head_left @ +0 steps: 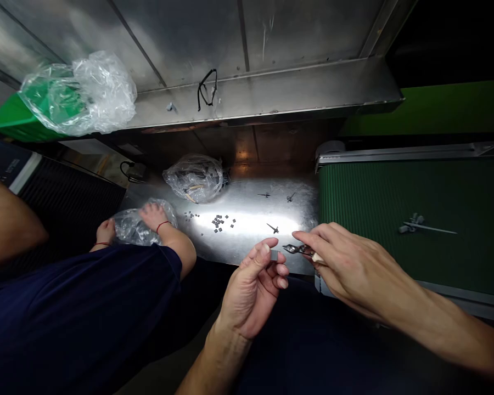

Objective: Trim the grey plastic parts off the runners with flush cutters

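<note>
Between the thumb and fingers of my left hand (253,291) is a small grey square piece (274,255). My right hand (346,263) is closed around a pair of small nippers (297,249), their metal jaws pointing left, just right of the grey piece and apart from it. Most of the handles are hidden in my palm. Beyond my hands, a dark grey sprue-like part (273,228) lies on the shiny metal table (251,241). To its left are several loose small grey squares (218,222).
At left, a co-worker's hands (154,216) press on a clear plastic bag (134,226). Another clear bag (195,178) stands at the table's back. A green conveyor belt (366,219) at right carries a grey branched part (415,224). A metal shelf (292,90) overhangs the back.
</note>
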### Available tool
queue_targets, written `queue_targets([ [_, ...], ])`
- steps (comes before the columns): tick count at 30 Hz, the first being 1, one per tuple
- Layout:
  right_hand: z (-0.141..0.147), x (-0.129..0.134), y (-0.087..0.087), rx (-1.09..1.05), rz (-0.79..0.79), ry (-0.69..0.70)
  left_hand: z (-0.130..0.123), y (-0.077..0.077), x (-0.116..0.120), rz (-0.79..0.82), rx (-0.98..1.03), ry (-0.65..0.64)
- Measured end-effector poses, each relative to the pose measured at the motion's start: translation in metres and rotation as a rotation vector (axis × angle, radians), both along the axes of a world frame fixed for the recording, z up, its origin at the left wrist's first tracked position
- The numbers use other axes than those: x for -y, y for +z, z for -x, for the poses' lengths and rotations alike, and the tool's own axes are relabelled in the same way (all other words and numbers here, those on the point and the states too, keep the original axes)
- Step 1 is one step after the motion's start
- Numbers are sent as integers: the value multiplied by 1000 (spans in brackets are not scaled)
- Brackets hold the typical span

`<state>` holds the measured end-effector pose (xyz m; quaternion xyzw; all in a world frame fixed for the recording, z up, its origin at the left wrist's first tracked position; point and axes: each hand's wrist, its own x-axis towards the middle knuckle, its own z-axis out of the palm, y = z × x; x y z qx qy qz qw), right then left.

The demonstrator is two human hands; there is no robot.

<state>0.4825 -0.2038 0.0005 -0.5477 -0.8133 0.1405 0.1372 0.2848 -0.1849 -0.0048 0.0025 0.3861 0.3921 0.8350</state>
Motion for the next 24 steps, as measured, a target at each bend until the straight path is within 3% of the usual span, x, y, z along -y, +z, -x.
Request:
queue_targets([
  [8,8,-4,6,114,-143,-51,-9,-1,2,-96,-78,42],
  [24,21,3,11,227,-205,-104,-13,-2,7,-270,-276,95],
])
